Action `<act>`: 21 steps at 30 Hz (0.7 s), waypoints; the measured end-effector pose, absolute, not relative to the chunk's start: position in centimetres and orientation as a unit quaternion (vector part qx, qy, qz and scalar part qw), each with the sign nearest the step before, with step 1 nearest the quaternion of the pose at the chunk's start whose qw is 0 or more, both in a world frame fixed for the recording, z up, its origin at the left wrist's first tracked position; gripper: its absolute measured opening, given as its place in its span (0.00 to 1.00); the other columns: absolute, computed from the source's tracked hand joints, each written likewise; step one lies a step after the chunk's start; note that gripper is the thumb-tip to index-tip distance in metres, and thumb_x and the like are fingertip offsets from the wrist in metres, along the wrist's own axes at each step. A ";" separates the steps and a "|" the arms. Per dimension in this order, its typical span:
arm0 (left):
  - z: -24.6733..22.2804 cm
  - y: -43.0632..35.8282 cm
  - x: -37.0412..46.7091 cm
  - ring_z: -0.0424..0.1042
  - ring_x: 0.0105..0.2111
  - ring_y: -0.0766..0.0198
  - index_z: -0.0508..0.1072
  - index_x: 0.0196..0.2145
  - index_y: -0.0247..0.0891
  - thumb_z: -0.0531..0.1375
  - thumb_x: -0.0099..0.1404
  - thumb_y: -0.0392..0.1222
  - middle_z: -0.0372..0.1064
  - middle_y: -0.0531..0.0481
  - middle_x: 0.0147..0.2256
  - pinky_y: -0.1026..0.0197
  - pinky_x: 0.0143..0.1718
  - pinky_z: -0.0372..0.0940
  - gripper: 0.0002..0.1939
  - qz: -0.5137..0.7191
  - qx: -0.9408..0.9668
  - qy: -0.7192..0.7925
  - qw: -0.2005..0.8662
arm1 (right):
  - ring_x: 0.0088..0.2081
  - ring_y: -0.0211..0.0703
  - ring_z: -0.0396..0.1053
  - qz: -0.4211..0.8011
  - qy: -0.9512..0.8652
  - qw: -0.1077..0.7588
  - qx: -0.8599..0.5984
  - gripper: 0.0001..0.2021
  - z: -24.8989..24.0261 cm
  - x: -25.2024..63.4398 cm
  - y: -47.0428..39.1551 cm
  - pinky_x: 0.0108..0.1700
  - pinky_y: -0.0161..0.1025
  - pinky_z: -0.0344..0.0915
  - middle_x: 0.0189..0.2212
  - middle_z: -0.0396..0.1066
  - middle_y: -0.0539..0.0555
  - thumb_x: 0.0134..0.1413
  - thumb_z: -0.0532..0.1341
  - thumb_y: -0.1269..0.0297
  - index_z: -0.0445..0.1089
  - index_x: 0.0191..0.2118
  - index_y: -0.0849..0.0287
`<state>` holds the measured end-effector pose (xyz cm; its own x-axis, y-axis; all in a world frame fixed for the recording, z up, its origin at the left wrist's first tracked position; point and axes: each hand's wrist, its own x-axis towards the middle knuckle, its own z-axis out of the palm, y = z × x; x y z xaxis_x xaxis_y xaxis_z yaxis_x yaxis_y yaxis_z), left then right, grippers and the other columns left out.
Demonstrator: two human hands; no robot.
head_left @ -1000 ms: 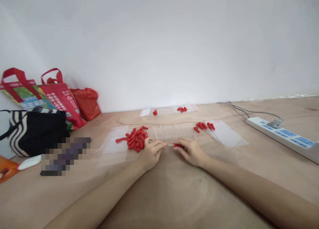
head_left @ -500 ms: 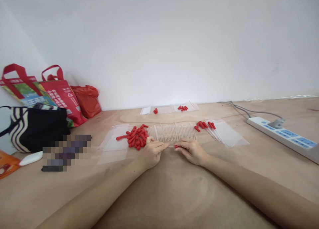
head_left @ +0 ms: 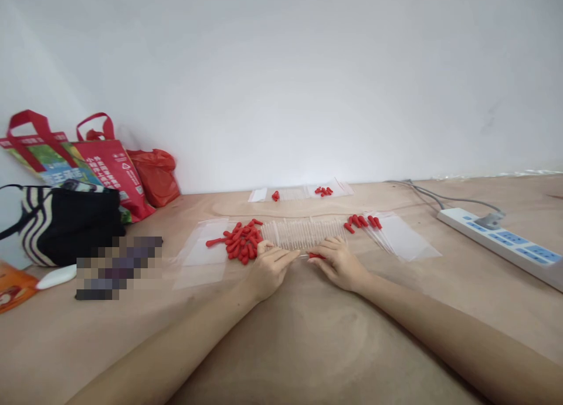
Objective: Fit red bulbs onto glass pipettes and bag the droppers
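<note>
The left grip (head_left: 270, 271) and right grip (head_left: 338, 265) reach forward and inward low over the tabletop (head_left: 316, 346), fingers turned toward each other. The left pinches a clear tube (head_left: 304, 255); the right grasps a red bulb (head_left: 314, 255) at its right end, just nearer than the row of tubes (head_left: 303, 233).

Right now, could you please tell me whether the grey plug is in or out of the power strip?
In, it appears: the grey plug sits against the socket face of the white power strip, no prongs showing.
</note>
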<state>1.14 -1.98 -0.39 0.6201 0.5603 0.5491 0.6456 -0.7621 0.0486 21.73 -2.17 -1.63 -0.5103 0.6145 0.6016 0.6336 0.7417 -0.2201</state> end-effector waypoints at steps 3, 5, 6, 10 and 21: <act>-0.3 -1.9 1.1 0.67 0.27 0.65 0.71 0.34 0.39 0.48 0.65 0.41 0.73 0.51 0.28 0.56 0.41 0.49 0.13 -0.294 -0.880 -0.365 0.076 | 0.31 0.40 0.62 0.007 -0.854 0.370 -0.365 0.09 -1.9 21.8 -2.0 0.35 0.39 0.53 0.28 0.69 0.52 0.54 0.53 0.64 0.67 0.37 0.57; -0.2 -1.8 1.1 0.66 0.26 0.66 0.71 0.30 0.39 0.48 0.65 0.41 0.72 0.52 0.26 0.56 0.41 0.49 0.13 -0.291 -0.880 -0.368 0.071 | 0.31 0.39 0.62 0.022 -0.852 0.383 -0.356 0.08 -1.9 21.8 -1.9 0.35 0.39 0.54 0.27 0.69 0.52 0.54 0.53 0.64 0.67 0.36 0.58; -0.1 -1.9 1.2 0.66 0.25 0.66 0.71 0.29 0.38 0.48 0.65 0.41 0.72 0.52 0.25 0.56 0.40 0.49 0.14 -0.289 -0.882 -0.365 0.069 | 0.31 0.39 0.61 0.028 -0.852 0.388 -0.350 0.08 -2.0 21.8 -1.9 0.35 0.39 0.54 0.26 0.69 0.52 0.54 0.53 0.64 0.67 0.35 0.58; -0.1 -2.2 1.3 0.65 0.24 0.67 0.70 0.27 0.38 0.49 0.64 0.39 0.71 0.52 0.23 0.57 0.39 0.49 0.13 -0.288 -0.887 -0.352 0.075 | 0.31 0.40 0.62 0.045 -0.867 0.384 -0.315 0.08 -2.0 21.7 -2.0 0.35 0.39 0.56 0.26 0.68 0.53 0.54 0.53 0.65 0.67 0.35 0.58; -0.2 -2.4 1.7 0.62 0.21 0.69 0.69 0.26 0.37 0.49 0.64 0.37 0.68 0.53 0.19 0.57 0.37 0.49 0.13 -0.306 -0.890 -0.319 0.111 | 0.30 0.39 0.62 0.048 -0.867 0.402 -0.292 0.07 -1.9 21.2 -2.0 0.34 0.37 0.57 0.25 0.67 0.52 0.52 0.54 0.66 0.68 0.35 0.59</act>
<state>1.66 -2.36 -0.24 0.6094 0.5004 0.6150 0.6364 -0.7714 -0.0029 21.19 -2.01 -1.95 -0.5067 0.5450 0.6679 0.4672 0.8248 -0.3186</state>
